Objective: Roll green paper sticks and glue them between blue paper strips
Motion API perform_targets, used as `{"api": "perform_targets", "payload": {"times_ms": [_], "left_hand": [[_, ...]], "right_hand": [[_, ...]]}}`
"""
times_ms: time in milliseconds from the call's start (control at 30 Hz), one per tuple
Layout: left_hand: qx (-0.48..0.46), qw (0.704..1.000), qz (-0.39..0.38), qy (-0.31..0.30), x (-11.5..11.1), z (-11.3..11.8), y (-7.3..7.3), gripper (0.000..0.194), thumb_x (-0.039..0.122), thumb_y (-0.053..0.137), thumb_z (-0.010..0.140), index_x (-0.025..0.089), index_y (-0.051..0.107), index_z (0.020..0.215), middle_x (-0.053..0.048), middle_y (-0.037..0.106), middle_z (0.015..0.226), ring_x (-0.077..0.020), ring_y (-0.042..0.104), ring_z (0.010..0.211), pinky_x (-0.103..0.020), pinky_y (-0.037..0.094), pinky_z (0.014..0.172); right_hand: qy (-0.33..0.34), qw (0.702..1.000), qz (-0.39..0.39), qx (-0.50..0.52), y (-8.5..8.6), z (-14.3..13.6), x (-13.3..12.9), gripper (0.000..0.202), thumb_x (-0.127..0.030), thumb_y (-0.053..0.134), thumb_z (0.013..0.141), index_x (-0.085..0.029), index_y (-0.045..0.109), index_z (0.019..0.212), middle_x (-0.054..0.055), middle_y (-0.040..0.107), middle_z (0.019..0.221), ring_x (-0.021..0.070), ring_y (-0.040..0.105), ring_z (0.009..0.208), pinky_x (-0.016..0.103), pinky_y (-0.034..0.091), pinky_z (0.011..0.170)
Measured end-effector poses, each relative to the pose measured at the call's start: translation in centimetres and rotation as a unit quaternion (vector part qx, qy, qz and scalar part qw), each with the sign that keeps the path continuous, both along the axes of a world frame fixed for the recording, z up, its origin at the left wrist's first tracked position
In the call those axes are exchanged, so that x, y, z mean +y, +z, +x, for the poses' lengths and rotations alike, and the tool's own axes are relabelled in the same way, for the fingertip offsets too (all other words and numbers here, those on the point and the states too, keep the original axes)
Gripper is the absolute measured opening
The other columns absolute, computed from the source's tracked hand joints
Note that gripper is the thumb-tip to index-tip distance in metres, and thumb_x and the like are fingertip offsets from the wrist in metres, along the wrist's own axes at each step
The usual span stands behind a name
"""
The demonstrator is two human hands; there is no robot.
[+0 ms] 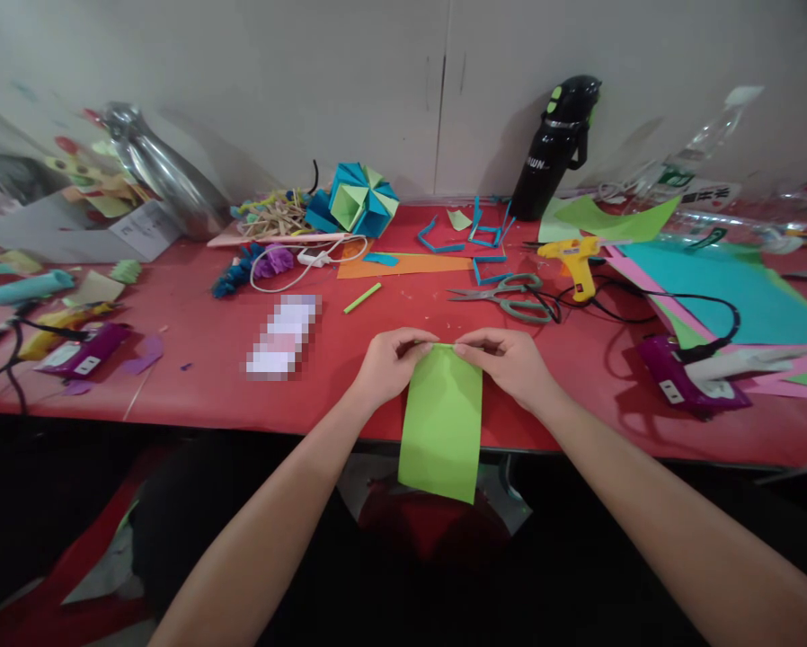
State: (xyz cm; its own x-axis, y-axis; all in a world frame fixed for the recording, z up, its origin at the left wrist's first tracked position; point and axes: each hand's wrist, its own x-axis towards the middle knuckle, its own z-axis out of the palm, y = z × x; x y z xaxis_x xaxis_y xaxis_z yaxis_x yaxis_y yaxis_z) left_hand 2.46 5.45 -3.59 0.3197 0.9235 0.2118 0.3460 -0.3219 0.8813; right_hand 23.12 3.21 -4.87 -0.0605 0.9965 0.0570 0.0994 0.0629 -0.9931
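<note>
Lime-green paper (442,422) | rectangular, top edge rolled | both hands' fingers (425,344) pinched on it

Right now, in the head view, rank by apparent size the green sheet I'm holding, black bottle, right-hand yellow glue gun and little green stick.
Largest to smallest:
1. green sheet
2. black bottle
3. right-hand yellow glue gun
4. little green stick

plain lime-green paper (442,422), red table (242,395)

You are at a craft table (208,386), maybe in a craft room; you can see colored paper (700,288), scissors (511,296), yellow glue guns (575,261) and a folded paper ball (363,199).
</note>
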Motion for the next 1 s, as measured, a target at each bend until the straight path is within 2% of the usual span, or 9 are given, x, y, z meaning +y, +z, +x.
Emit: {"api": "perform_targets", "payload": {"times_ms": [233, 433, 600, 733, 1000], "left_hand": [[-0.052, 0.995, -0.067, -0.047, 0.24, -0.27, -0.11, 0.02, 0.033, 0.07, 0.082, 0.019, 0.077, 0.094, -0.006, 0.077, 0.095, -0.0212, 0.071, 0.091, -0.031, 0.056, 0.083], [-0.046, 0.995, -0.075, -0.047, 0.31, -0.3, -0.15, 0.022, 0.037, 0.067, 0.084, 0.019, 0.076, 0.092, -0.006, 0.077, 0.093, -0.0209, 0.071, 0.089, -0.031, 0.055, 0.08], [-0.031, 0.996, -0.059, -0.053, 0.27, -0.33, -0.21, 0.022, 0.036, 0.065, 0.086, 0.018, 0.076, 0.092, -0.006, 0.076, 0.089, -0.0197, 0.07, 0.083, -0.029, 0.054, 0.074], [-0.047, 0.995, -0.063, -0.058, 0.29, -0.34, -0.26, 0.02, 0.034, 0.067, 0.084, 0.018, 0.076, 0.093, -0.006, 0.076, 0.091, -0.0202, 0.07, 0.085, -0.031, 0.055, 0.078], [-0.106, 0.986, -0.117, -0.058, 0.46, -0.54, -0.35, 0.023, 0.033, 0.076, 0.076, 0.018, 0.078, 0.093, -0.008, 0.078, 0.095, -0.0234, 0.072, 0.092, -0.034, 0.057, 0.084]], "right_hand": [[-0.004, 1.0, -0.015, -0.002, 0.07, 0.28, 0.02, 0.023, -0.042, 0.078, 0.074, -0.023, 0.077, 0.086, 0.004, 0.074, 0.08, 0.0169, 0.064, 0.07, 0.03, 0.05, 0.064], [0.022, 0.999, -0.02, -0.012, 0.2, 0.48, 0.01, 0.027, -0.045, 0.076, 0.076, -0.024, 0.078, 0.092, 0.005, 0.076, 0.088, 0.0202, 0.068, 0.077, 0.034, 0.053, 0.071], [0.037, 0.998, -0.016, -0.048, 0.46, 0.53, 0.02, 0.029, -0.048, 0.074, 0.077, -0.024, 0.078, 0.092, 0.005, 0.077, 0.09, 0.0221, 0.068, 0.078, 0.036, 0.054, 0.072], [0.041, 0.998, -0.014, -0.044, 0.57, 0.48, 0.0, 0.027, -0.047, 0.073, 0.078, -0.023, 0.078, 0.091, 0.005, 0.077, 0.089, 0.0215, 0.068, 0.078, 0.035, 0.053, 0.071], [0.022, 0.999, 0.001, -0.028, 0.44, 0.32, -0.02, 0.024, -0.041, 0.077, 0.074, -0.022, 0.077, 0.089, 0.005, 0.075, 0.084, 0.0182, 0.066, 0.073, 0.032, 0.052, 0.067]]}}
